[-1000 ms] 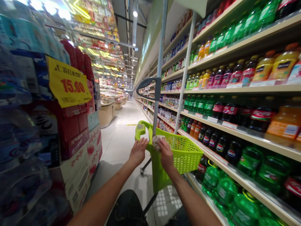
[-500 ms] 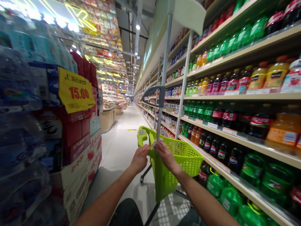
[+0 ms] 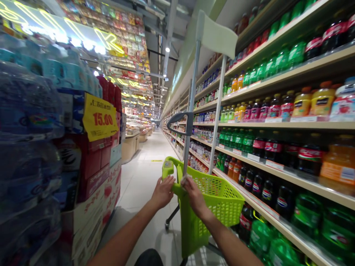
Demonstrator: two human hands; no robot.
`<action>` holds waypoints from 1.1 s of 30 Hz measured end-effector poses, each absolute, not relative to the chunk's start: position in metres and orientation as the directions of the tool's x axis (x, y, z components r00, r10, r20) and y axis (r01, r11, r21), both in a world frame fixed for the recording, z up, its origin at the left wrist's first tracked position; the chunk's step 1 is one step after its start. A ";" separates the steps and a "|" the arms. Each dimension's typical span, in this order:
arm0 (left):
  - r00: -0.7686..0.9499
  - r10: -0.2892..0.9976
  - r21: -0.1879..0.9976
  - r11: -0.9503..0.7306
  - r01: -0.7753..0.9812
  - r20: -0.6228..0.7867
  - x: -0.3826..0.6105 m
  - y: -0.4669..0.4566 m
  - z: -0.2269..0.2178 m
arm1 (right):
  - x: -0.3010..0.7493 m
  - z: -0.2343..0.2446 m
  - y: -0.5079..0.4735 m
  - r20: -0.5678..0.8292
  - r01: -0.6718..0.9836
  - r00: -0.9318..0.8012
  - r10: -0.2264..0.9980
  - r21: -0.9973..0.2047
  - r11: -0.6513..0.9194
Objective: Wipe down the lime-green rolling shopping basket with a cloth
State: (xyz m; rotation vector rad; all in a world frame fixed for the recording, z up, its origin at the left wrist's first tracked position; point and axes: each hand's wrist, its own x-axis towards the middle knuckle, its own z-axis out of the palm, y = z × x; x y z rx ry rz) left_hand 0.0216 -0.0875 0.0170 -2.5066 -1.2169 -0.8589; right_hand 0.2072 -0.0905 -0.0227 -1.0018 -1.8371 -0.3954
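Note:
A lime-green basket cart [image 3: 213, 207] stands in a shop aisle, close to the drinks shelves. A grey pole [image 3: 192, 111] rises from its near corner, with a grey loop handle [image 3: 179, 120] and a white flag [image 3: 219, 35] on top. My left hand [image 3: 163, 192] has its fingers curled over the cart's near rim, left of the pole. My right hand [image 3: 195, 195] is closed at the pole's foot. A whitish cloth [image 3: 184, 180] shows just past its fingertips, pressed against the pole.
Long shelves [image 3: 277, 159] of soft-drink bottles run along the right. On the left stands a tall stack of wrapped water packs [image 3: 27, 147] and red cartons with a yellow price sign [image 3: 100, 118]. The tiled aisle floor [image 3: 141, 181] stretches ahead.
My right hand with the cloth has slid down the pole to its foot. My left hand has closed onto the rim. The view has tilted upward.

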 end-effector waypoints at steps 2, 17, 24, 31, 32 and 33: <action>0.449 0.685 0.063 -0.583 0.810 0.573 0.023 -0.082 0.020 | 0.216 -0.072 -0.094 0.850 0.789 -0.134 0.510 -0.220 0.574; 0.307 0.726 0.087 -0.449 0.889 0.615 0.046 -0.102 0.019 | 0.205 -0.088 -0.091 0.817 0.650 0.228 0.530 -0.533 0.542; 0.372 0.711 0.124 -0.539 0.833 0.597 0.066 -0.122 0.021 | 0.185 -0.052 -0.119 0.885 0.642 0.115 0.451 -0.413 0.646; 0.460 0.727 0.191 -0.617 0.763 0.510 0.049 -0.110 0.020 | 0.221 -0.036 -0.124 0.884 0.746 0.114 0.453 -0.377 0.549; 0.468 0.731 0.191 -0.618 0.763 0.498 0.050 -0.110 0.018 | 0.218 -0.031 -0.127 0.873 0.760 0.142 0.467 -0.399 0.514; 0.480 0.725 0.189 -0.629 0.754 0.494 0.052 -0.110 0.016 | 0.213 -0.025 -0.130 0.860 0.770 0.155 0.485 -0.413 0.487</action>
